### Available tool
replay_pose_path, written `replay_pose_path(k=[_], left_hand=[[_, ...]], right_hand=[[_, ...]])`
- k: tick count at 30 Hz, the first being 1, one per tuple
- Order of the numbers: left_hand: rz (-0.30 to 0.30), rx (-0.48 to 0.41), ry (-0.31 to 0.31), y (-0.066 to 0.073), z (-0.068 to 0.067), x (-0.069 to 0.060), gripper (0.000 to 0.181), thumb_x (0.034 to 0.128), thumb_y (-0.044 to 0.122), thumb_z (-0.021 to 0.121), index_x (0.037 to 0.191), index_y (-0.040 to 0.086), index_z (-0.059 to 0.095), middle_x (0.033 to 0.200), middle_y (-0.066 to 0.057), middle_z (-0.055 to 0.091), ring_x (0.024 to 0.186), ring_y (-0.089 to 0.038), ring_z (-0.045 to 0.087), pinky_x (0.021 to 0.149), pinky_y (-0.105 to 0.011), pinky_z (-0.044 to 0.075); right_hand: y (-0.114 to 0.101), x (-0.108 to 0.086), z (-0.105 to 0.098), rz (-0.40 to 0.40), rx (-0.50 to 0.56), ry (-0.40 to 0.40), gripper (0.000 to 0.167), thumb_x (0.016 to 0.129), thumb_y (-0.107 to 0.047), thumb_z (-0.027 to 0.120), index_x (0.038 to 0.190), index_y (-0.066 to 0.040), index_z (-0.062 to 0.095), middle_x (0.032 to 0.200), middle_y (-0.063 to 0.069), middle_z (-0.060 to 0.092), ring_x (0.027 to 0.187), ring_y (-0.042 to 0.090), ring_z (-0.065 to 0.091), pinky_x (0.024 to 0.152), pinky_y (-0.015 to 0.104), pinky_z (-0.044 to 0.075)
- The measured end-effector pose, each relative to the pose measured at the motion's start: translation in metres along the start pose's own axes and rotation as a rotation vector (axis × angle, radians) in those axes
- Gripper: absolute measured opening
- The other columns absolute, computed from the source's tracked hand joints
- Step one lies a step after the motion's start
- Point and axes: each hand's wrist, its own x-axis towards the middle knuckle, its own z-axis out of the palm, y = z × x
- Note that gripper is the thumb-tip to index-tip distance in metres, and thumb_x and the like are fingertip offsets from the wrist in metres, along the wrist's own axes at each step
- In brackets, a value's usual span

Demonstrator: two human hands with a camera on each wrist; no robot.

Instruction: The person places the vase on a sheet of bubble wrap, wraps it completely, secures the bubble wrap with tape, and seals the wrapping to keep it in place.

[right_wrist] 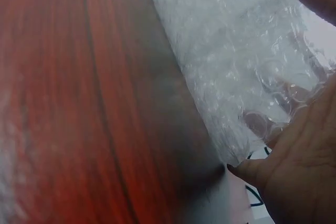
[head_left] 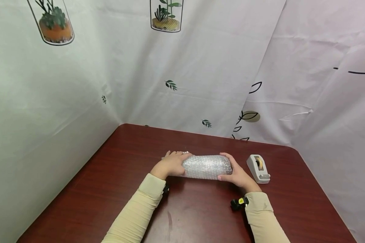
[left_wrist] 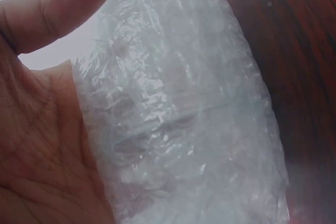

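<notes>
A roll-shaped bundle of clear bubble wrap (head_left: 207,167) lies crosswise on the dark red table, and whatever it may contain cannot be made out. My left hand (head_left: 172,164) grips its left end from above. The palm and thumb lie against the bubble wrap (left_wrist: 173,103) in the left wrist view. At the opposite end, my right hand (head_left: 236,172) holds the bundle, thumb on the near side and fingers on the far side. The right wrist view shows the right palm (right_wrist: 299,166) against the end of the plastic.
A white tape dispenser (head_left: 258,168) with a roll of tape stands just right of my right hand. The wooden table (head_left: 115,202) reaches back to white curtains (head_left: 176,104) printed with plants, which hang along its back and sides.
</notes>
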Motion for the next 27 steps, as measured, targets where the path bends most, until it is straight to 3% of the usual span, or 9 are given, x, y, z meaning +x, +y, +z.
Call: replay_pose_path(k=[11, 16, 18, 23, 27], left_hand=[[0.008, -0.014, -0.006, 0.000, -0.001, -0.001, 0.080, 0.0749, 0.017, 0.072, 0.150, 0.030, 0.047, 0.152, -0.006, 0.048, 0.140, -0.035, 0.041, 0.117, -0.061, 0.020], [0.003, -0.041, -0.027, -0.001, -0.002, -0.002, 0.080, 0.0758, 0.014, 0.069, 0.151, 0.031, 0.047, 0.153, -0.005, 0.046, 0.143, -0.034, 0.038, 0.117, -0.061, 0.019], [0.005, -0.051, -0.032, -0.001, -0.002, -0.003, 0.081, 0.0755, 0.014, 0.070, 0.151, 0.031, 0.047, 0.154, -0.005, 0.046, 0.143, -0.035, 0.038, 0.117, -0.061, 0.019], [0.017, -0.054, -0.033, -0.002, -0.003, -0.002, 0.082, 0.0748, 0.015, 0.070, 0.151, 0.034, 0.047, 0.154, -0.005, 0.045, 0.143, -0.036, 0.037, 0.117, -0.062, 0.019], [0.016, -0.051, -0.038, -0.001, -0.004, -0.003, 0.083, 0.0747, 0.015, 0.071, 0.151, 0.034, 0.046, 0.154, -0.006, 0.045, 0.143, -0.036, 0.037, 0.118, -0.062, 0.017]], right_hand=[[-0.010, -0.002, -0.002, -0.014, -0.087, -0.004, 0.100, 0.074, -0.025, 0.091, 0.154, -0.026, 0.032, 0.154, 0.014, 0.033, 0.126, 0.039, 0.044, 0.099, 0.054, 0.040], [-0.011, -0.002, -0.001, -0.106, -0.110, 0.015, 0.102, 0.070, -0.021, 0.093, 0.152, -0.020, 0.032, 0.154, 0.015, 0.029, 0.136, 0.037, 0.033, 0.106, 0.056, 0.033], [-0.011, -0.001, -0.002, -0.159, -0.133, 0.019, 0.102, 0.068, -0.021, 0.094, 0.151, -0.018, 0.035, 0.155, 0.011, 0.030, 0.140, 0.031, 0.030, 0.110, 0.049, 0.030], [-0.021, -0.002, -0.003, -0.183, -0.173, 0.001, 0.086, 0.068, -0.019, 0.095, 0.141, -0.019, 0.049, 0.144, 0.004, 0.047, 0.126, 0.022, 0.044, 0.103, 0.036, 0.038], [-0.016, -0.001, -0.003, -0.155, -0.197, 0.003, 0.080, 0.068, -0.024, 0.095, 0.136, -0.024, 0.053, 0.139, 0.001, 0.051, 0.119, 0.023, 0.050, 0.099, 0.040, 0.043]])
